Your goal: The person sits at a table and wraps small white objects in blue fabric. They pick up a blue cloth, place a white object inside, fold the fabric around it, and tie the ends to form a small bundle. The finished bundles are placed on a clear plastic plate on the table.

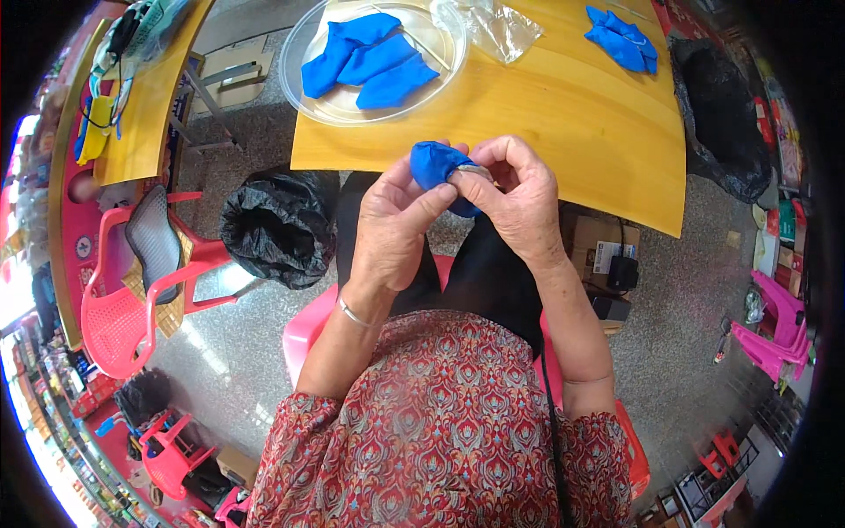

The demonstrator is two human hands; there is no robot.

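Both hands hold a small blue cloth piece [434, 164] over my lap, just off the near edge of the yellow wooden table [528, 132]. My left hand [396, 216] has its thumb and fingers closed around the rounded left end. With thumb and fingertips, my right hand [521, 198] pinches the other end, where a pale edge shows. The fingers hide part of the piece. Several similar blue cloth pieces [398, 84] lie flat in a round clear plastic tray [304, 104] on the table. A few more blue pieces [623, 42] rest at the far right.
A crumpled clear plastic bag [502, 31] lies beside the tray. Black bag-lined bins stand left [275, 233] and right [722, 123] of the table. A red plastic chair [119, 330] is at the left, and a cardboard box [594, 238] sits beneath the table.
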